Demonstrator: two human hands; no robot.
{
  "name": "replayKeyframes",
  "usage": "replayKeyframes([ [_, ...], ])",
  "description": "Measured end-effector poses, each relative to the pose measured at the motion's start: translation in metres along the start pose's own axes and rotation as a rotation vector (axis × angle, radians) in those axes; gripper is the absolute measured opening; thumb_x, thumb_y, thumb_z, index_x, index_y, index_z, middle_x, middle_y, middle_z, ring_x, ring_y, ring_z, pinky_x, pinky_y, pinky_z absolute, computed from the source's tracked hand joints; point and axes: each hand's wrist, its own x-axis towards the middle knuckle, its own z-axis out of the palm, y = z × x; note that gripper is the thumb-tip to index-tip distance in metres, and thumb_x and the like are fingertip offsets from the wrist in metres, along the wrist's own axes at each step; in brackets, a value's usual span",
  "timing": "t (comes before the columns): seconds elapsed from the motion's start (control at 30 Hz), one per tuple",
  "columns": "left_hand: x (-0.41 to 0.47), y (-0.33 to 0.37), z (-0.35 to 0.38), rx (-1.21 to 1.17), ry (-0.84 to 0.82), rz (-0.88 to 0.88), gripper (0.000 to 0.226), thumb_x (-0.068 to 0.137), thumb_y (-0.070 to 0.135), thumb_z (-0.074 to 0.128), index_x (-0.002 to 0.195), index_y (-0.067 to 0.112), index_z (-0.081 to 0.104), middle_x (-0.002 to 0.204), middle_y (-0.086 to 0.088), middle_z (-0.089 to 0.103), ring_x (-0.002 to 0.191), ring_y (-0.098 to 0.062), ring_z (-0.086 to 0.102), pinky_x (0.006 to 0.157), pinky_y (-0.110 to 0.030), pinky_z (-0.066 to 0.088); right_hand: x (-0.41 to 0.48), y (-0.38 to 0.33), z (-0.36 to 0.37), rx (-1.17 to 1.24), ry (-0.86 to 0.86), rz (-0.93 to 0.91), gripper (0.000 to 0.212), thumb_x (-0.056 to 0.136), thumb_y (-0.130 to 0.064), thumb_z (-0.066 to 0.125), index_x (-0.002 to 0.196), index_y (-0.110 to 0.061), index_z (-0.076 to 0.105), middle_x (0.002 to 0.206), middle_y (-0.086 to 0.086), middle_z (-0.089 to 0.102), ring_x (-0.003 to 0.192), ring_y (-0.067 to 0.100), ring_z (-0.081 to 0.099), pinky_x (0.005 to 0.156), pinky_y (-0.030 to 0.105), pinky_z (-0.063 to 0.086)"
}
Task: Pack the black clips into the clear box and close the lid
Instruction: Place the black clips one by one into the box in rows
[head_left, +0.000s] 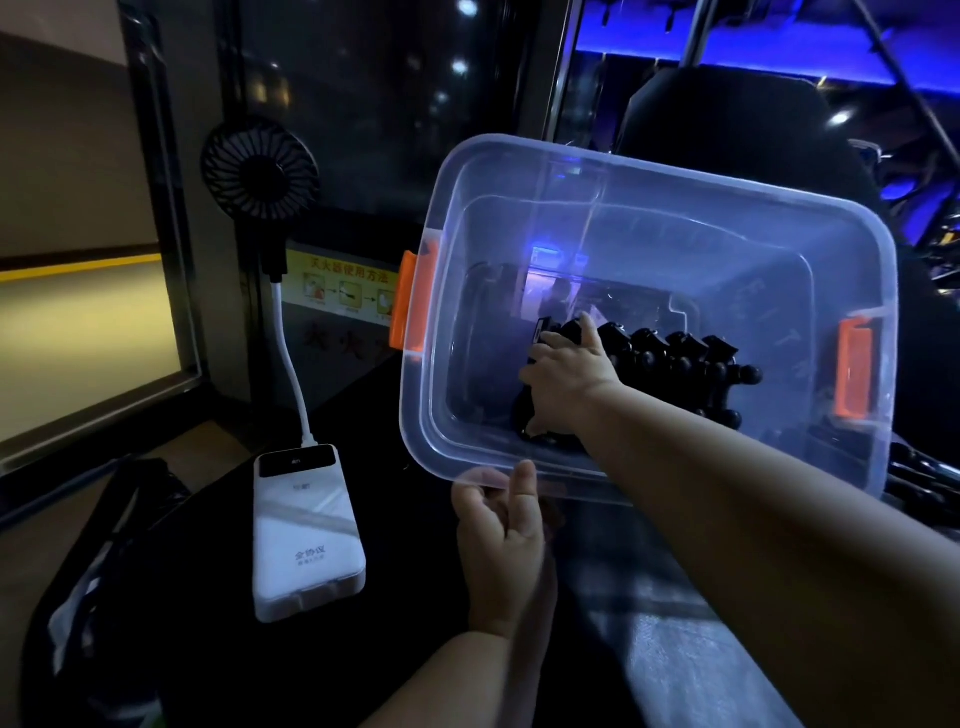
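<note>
Left hand (501, 530) pinched the near rim of the clear plastic box (675, 174). Right hand (566, 382) lay inside on black plastic clips (675, 358), grip indeterminable. Dark tabletop (415, 639) lay beneath.

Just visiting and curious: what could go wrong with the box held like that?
The left hand grips the clear box by its near rim only, so it might slip. The black clips sit bunched to one side under the right hand and could shift. No lid is on, so they could spill.
</note>
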Motion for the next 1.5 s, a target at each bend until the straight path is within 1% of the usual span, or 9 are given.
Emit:
replayKeyframes([
  [0.2, 0.002, -0.003, 0.0, 0.008, 0.007, 0.007, 0.019, 0.087, 0.028, 0.06, 0.081, 0.017, 0.045, 0.062, -0.001, 0.056, 0.05, -0.006, 0.053, 0.06, -0.027, 0.047, -0.004, 0.0, 0.001, -0.052, 0.018, -0.018, 0.069, 0.08, -0.068, 0.053, 0.138, -0.032, 0.044, 0.151, -0.002, 0.031, 0.146, 0.021, 0.009, 0.106, 0.063, -0.018],
  [0.3, 0.003, -0.004, 0.0, 0.019, 0.008, 0.033, 0.035, 0.083, 0.051, 0.059, 0.081, 0.019, 0.044, 0.062, -0.001, 0.056, 0.051, -0.009, 0.053, 0.06, -0.031, 0.048, -0.01, 0.006, -0.001, -0.096, 0.089, -0.053, 0.072, 0.082, -0.072, 0.045, 0.142, -0.033, 0.039, 0.154, 0.0, 0.026, 0.147, 0.021, 0.003, 0.103, 0.066, -0.021],
  [0.43, 0.006, -0.008, 0.0, 0.041, 0.004, 0.024, 0.06, 0.065, 0.08, 0.055, 0.082, 0.024, 0.043, 0.067, -0.012, 0.063, 0.055, -0.026, 0.059, 0.06, -0.04, 0.052, -0.022, 0.02, -0.01, 0.119, 0.17, -0.015, 0.07, 0.08, -0.073, 0.046, 0.138, -0.035, 0.043, 0.153, -0.004, 0.027, 0.147, 0.016, 0.0, 0.108, 0.065, -0.017],
  [0.53, 0.005, -0.002, 0.0, 0.038, -0.013, -0.012, 0.048, 0.074, 0.065, 0.059, 0.084, 0.021, 0.043, 0.068, -0.017, 0.062, 0.056, -0.029, 0.06, 0.06, -0.044, 0.052, -0.043, 0.031, -0.01, 0.294, 0.218, 0.059, 0.061, 0.082, -0.07, 0.048, 0.132, -0.035, 0.051, 0.149, -0.005, 0.033, 0.146, 0.016, 0.006, 0.111, 0.062, -0.009],
  [0.77, -0.001, 0.008, 0.004, -0.019, -0.067, -0.002, 0.016, 0.096, 0.019, 0.05, 0.087, 0.014, 0.038, 0.068, -0.003, 0.07, 0.046, -0.007, 0.054, 0.049, -0.016, 0.044, -0.118, 0.047, 0.02, 0.53, 0.519, 0.343, 0.036, 0.08, -0.064, 0.056, 0.096, -0.035, 0.07, 0.101, -0.007, 0.067, 0.112, 0.018, 0.051, 0.097, 0.042, 0.026],
  [1.03, -0.002, 0.005, 0.007, -0.002, -0.047, 0.029, 0.018, 0.099, 0.02, 0.047, 0.085, 0.019, 0.036, 0.06, 0.006, 0.069, 0.041, -0.003, 0.05, 0.045, -0.013, 0.041, -0.2, 0.062, 0.072, 0.652, 0.589, 0.481, 0.056, 0.079, -0.067, 0.036, 0.104, -0.028, 0.068, 0.105, -0.003, 0.064, 0.106, 0.023, 0.056, 0.092, 0.041, 0.031],
  [1.3, -0.006, 0.007, 0.007, 0.046, -0.03, 0.021, 0.019, 0.1, 0.026, 0.046, 0.085, 0.023, 0.035, 0.072, 0.001, 0.068, 0.041, -0.001, 0.05, 0.044, -0.014, 0.041, -0.261, 0.091, 0.1, 0.612, 0.703, 0.616, 0.047, 0.083, -0.052, 0.044, 0.115, -0.023, 0.062, 0.114, 0.0, 0.061, 0.111, 0.023, 0.054, 0.096, 0.038, 0.027],
  [1.4, -0.007, 0.008, 0.006, 0.059, -0.03, 0.016, 0.016, 0.1, 0.027, 0.045, 0.088, 0.02, 0.038, 0.075, 0.0, 0.068, 0.042, -0.002, 0.049, 0.047, -0.016, 0.041, -0.279, 0.105, 0.106, 0.609, 0.563, 0.788, 0.04, 0.088, -0.05, 0.052, 0.12, -0.027, 0.058, 0.122, 0.002, 0.058, 0.119, 0.023, 0.047, 0.101, 0.039, 0.024],
  [1.5, -0.008, 0.009, 0.006, 0.075, -0.036, 0.013, 0.021, 0.1, 0.029, 0.045, 0.099, 0.009, 0.041, 0.078, -0.002, 0.07, 0.044, -0.003, 0.049, 0.05, -0.021, 0.041, -0.297, 0.117, 0.124, 0.572, 0.134, 0.958, 0.058, 0.086, -0.065, 0.042, 0.131, -0.029, 0.047, 0.137, 0.006, 0.046, 0.131, 0.026, 0.036, 0.111, 0.052, 0.015],
])
